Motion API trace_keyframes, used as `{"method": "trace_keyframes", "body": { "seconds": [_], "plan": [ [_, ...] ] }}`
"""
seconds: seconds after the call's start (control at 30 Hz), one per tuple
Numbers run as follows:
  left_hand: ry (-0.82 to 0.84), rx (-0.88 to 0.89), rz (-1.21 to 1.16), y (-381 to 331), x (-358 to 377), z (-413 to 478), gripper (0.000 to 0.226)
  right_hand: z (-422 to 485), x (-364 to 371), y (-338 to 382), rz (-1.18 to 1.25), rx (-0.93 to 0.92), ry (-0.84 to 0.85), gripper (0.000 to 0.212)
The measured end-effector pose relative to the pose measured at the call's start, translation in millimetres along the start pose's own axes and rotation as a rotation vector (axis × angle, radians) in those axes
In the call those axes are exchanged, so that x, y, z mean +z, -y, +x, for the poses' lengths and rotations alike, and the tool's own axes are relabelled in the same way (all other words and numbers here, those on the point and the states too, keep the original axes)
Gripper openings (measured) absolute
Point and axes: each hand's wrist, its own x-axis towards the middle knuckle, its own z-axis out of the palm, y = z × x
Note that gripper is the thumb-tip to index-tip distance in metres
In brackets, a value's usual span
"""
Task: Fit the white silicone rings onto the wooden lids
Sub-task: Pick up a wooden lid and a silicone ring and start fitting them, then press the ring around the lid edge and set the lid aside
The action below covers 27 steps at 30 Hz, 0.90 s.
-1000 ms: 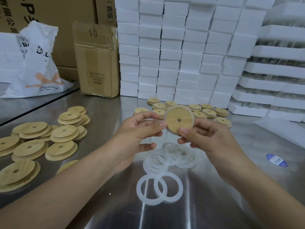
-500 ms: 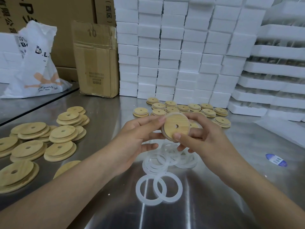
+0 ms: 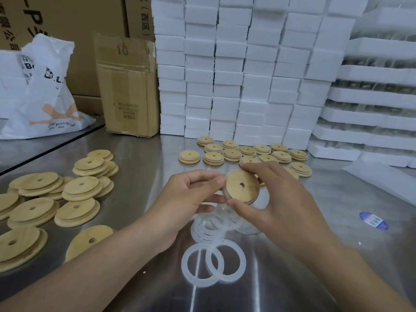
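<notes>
- With the left grip (image 3: 189, 194) and the right grip (image 3: 276, 203), both closed on one wooden lid (image 3: 235, 192): left fingertips curled on its left edge, right thumb under its lower edge, right fingers over its top edge.
- Held in the air just above the pile of loose white silicone rings (image 3: 209, 226) on the surface (image 3: 292, 278), in front of the finished lids (image 3: 247, 152) at the back and well to the right of the bare lids (image 3: 81, 183).
- Seems to be the seating of a ring on this lid: a pale band (image 3: 255, 199) along the lower right edge, probably the ring, but too unclear to say whether fully in place.
- To do it well: turn the lid slowly between the two grips and press the ring down bit by bit around the rim with the fingertips.
- Check for no twist and no lifted part before putting it down.
- Do not pull hard, to avoid stretching the soft silicone and popping it off at the opposite side.
- Flat face tilted up toward the camera, centre hole in plain view.
- Round disc, so no real long axis; only the short axis through the hole, pointing up and toward the person.
</notes>
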Motion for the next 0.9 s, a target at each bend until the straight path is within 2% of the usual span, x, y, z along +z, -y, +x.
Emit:
{"method": "trace_keyframes", "body": {
  "seconds": [0.1,0.2,0.37,0.53,0.73,0.9],
  "plan": [
    [-0.096,0.0,0.044,-1.0,-1.2,0.5,0.012,3.4,-3.1,-19.3,-0.045,0.107,-0.03,0.065],
    [-0.144,-0.01,0.106,-1.1,-2.5,1.5,0.014,6.3,-6.0,-45.4,-0.128,0.256,-0.024,0.069],
    [-0.162,-0.024,0.15,-0.4,-2.8,1.8,0.018,4.1,-0.3,-76.7,-0.223,0.459,0.141,0.058],
    [-0.163,-0.008,0.211,0.4,-3.4,1.5,0.021,6.0,4.5,-78.8,-0.266,0.479,0.137,0.068],
    [-0.158,0.032,0.247,1.0,-3.3,2.0,0.024,5.0,2.1,-76.3,-0.184,0.475,0.123,0.038],
    [-0.162,0.126,0.393,-2.2,-4.9,2.8,0.024,3.5,4.9,-70.1,-0.072,0.42,0.188,0.042]
  ]
}}
